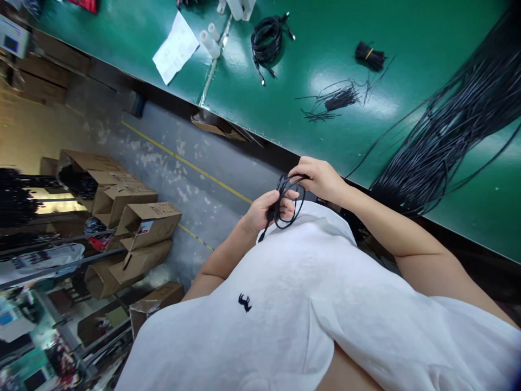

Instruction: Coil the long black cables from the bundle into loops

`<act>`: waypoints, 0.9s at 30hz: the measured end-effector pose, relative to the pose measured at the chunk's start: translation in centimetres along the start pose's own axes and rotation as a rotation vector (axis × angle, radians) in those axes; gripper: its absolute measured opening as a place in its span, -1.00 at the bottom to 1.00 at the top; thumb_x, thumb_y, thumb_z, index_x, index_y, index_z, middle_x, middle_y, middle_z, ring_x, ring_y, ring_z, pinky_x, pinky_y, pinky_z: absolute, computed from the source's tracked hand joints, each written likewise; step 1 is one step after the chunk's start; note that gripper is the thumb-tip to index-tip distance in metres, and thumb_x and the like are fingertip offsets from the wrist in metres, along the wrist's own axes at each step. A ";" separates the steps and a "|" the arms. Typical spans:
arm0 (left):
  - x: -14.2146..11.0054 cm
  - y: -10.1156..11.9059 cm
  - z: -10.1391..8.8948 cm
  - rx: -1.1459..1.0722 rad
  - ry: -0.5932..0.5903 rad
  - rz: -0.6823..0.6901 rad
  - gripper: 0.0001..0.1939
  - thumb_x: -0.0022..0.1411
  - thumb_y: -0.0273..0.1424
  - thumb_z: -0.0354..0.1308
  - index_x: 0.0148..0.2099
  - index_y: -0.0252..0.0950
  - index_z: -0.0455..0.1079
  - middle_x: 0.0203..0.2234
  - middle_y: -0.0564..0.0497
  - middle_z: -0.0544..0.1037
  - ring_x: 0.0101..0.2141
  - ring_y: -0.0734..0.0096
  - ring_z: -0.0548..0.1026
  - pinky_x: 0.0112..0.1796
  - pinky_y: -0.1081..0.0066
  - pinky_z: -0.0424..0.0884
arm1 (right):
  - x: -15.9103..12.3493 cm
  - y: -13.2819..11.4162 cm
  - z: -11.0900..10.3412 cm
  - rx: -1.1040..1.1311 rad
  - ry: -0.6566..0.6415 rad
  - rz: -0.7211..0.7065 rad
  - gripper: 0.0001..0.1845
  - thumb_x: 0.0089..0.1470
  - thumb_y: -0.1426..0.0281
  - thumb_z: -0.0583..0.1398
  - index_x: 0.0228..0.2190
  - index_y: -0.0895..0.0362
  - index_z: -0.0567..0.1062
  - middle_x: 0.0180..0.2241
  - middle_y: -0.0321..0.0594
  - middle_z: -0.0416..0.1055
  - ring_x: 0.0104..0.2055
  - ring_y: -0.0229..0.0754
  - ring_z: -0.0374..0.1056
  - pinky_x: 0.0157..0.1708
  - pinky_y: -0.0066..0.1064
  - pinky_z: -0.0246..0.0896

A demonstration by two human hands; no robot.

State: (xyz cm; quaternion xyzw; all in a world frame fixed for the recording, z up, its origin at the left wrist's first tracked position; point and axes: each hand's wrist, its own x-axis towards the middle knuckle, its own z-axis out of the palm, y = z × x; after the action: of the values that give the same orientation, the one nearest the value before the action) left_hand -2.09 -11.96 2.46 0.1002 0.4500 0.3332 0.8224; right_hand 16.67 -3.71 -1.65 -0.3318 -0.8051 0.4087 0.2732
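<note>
A black cable (277, 213) is looped into a small coil in front of my white shirt. My left hand (260, 212) is closed around one side of the coil, and a plug end (262, 234) hangs below its fingers. The fingers of my right hand (319, 176) pinch the upper right of the loops. Both hands are just off the near edge of the green table (325, 142). From beside my right hand a black strand runs toward a large bundle of loose black cables (443, 141) on the table's right side.
On the table lie a coiled cable with plugs (266, 41), a banded bunch of short black ties (369, 56), loose ties (340, 99), a paper sheet (176, 49) and white spools (209, 43). Open cardboard boxes (148, 222) stand on the left beyond the grey floor (191, 155).
</note>
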 end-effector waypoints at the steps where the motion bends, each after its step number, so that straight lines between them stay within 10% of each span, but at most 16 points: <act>1: 0.0 0.0 0.0 0.001 0.016 0.001 -0.70 0.35 -0.31 0.06 -0.22 -0.44 0.51 -0.66 0.03 0.45 -0.66 0.51 0.43 -0.64 0.56 0.28 | 0.0 0.1 0.0 0.024 -0.002 0.023 -0.75 0.18 0.37 0.13 -0.26 0.14 0.60 -0.35 -0.16 0.40 -0.35 -0.24 0.30 -0.33 -0.43 0.15; 11: 0.1 -0.1 -0.3 -0.070 0.097 -0.048 -0.65 0.39 -0.32 -0.03 -0.33 -0.41 0.46 -0.72 0.07 0.37 -0.72 0.54 0.35 -0.66 0.55 0.27 | -0.2 0.5 -1.7 -0.014 -0.006 0.106 -0.71 0.20 0.29 0.11 -0.30 0.14 0.60 -0.30 -0.12 0.46 -0.26 -0.17 0.34 -0.25 -0.38 0.15; 19: -0.4 0.3 -0.2 -0.175 0.119 -0.070 -0.48 0.47 -0.28 -0.19 -0.45 -0.37 0.40 -0.84 0.19 0.10 -0.86 0.66 0.05 -0.76 0.60 -0.01 | -0.4 1.2 1.0 0.180 -0.083 0.176 -0.70 0.13 0.21 0.18 -0.20 0.14 0.53 -0.31 -0.22 0.47 -0.33 -0.24 0.31 -0.31 -0.44 0.10; 27: 0.1 0.3 -0.8 -0.146 0.197 -0.061 -0.71 0.38 -0.34 0.03 -0.28 -0.43 0.46 -0.62 0.00 0.49 -0.64 0.51 0.47 -0.55 0.55 0.41 | -0.3 1.8 -2.2 0.283 -0.072 0.235 -0.61 0.13 0.11 0.12 -0.34 0.16 0.55 -0.44 -0.25 0.44 -0.40 -0.26 0.26 -0.35 -0.44 0.09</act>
State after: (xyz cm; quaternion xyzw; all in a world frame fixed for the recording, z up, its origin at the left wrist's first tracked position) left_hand -2.86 -11.81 2.07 -0.0068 0.5060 0.3481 0.7891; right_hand 19.02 -2.10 -2.05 -0.3672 -0.7046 0.5584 0.2384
